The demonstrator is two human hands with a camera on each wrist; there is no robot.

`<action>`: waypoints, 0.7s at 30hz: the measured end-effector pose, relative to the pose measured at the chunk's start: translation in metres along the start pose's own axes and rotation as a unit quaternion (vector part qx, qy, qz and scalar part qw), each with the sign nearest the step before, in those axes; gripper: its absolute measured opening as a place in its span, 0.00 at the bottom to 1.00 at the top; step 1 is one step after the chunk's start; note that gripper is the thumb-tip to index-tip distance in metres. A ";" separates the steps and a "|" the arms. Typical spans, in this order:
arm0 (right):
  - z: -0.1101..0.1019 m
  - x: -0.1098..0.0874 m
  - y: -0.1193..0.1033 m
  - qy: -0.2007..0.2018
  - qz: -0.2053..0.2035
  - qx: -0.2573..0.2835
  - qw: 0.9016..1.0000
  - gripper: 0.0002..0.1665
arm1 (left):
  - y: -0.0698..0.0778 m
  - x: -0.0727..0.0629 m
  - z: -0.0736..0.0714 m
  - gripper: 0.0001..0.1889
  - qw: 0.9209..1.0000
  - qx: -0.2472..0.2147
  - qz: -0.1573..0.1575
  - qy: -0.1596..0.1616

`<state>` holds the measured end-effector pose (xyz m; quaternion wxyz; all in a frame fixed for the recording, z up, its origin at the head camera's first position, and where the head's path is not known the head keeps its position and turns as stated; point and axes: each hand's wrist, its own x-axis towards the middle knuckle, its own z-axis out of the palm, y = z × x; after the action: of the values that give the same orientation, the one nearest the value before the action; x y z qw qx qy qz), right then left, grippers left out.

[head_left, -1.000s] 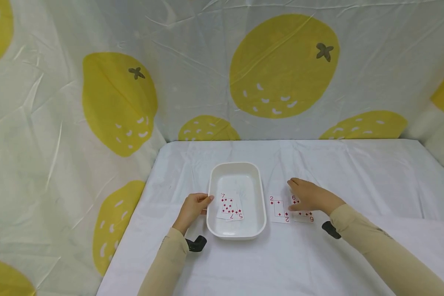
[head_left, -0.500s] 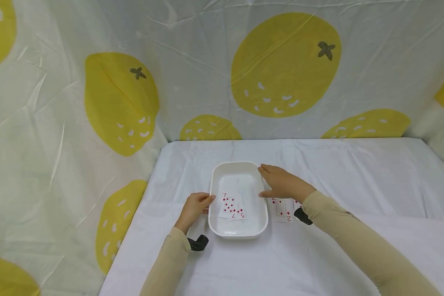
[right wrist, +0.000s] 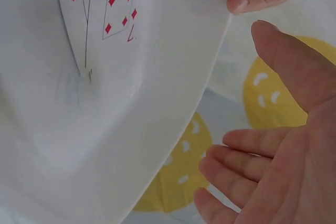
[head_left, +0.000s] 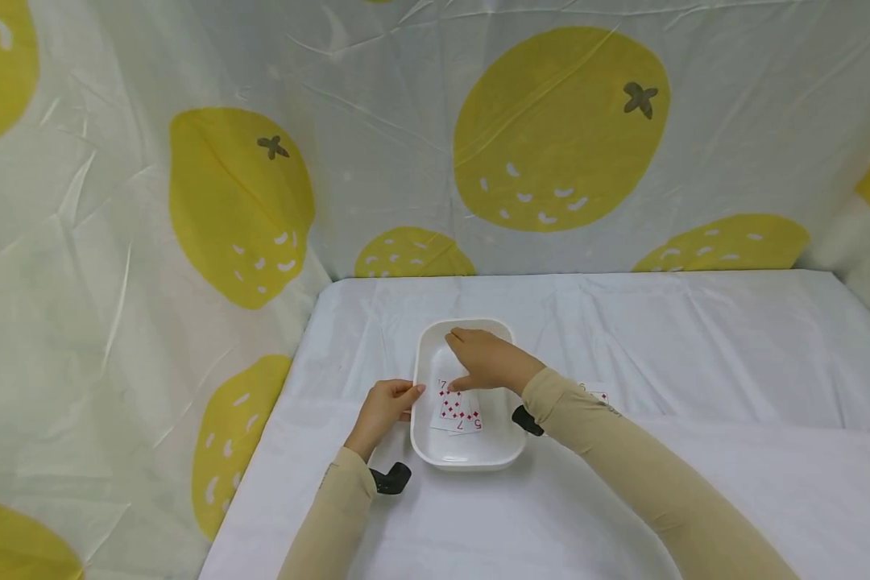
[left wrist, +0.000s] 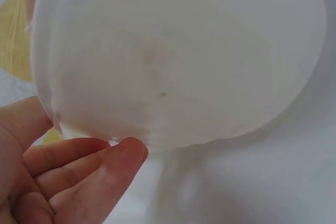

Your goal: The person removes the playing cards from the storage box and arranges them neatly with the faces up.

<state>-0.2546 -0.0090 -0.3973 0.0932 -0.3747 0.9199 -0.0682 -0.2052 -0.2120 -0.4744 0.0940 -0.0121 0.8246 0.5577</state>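
A white rectangular tray (head_left: 467, 461) stands on the white cloth. My left hand (head_left: 380, 411) holds its left rim, thumb on top; in the left wrist view, the thumb and fingers (left wrist: 84, 187) meet at the rim. Inside lie two overlapping playing cards, the seven of diamonds (head_left: 449, 412) over the five of diamonds (head_left: 477, 420). Above the tray hovers my right hand (head_left: 489, 358), fingers spread loosely and the palm bare in the right wrist view. Right of the tray, a red-pipped card (head_left: 598, 395) shows only its top edge past the right sleeve.
The white cloth (head_left: 732, 346) covers the table and stretches far to the right. A lemon-printed curtain (head_left: 399, 145) hangs behind and at the left. Each wrist carries a small black device (head_left: 391, 479), low beside the tray.
My right hand has moved left from the cards on the cloth to over the tray, its sleeve now covering most of those cards. The left hand stays on the rim.
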 end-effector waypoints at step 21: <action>0.061 0.032 -0.030 -0.078 0.071 -0.057 0.993 0.27 | 0.000 -0.001 -0.003 0.19 1.000 0.001 0.008 -0.002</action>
<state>-0.2427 -0.0561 -0.4542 0.1478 -0.3170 0.9366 0.0205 -0.2051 -0.2152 -0.4733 0.0907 -0.0044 0.8252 0.5575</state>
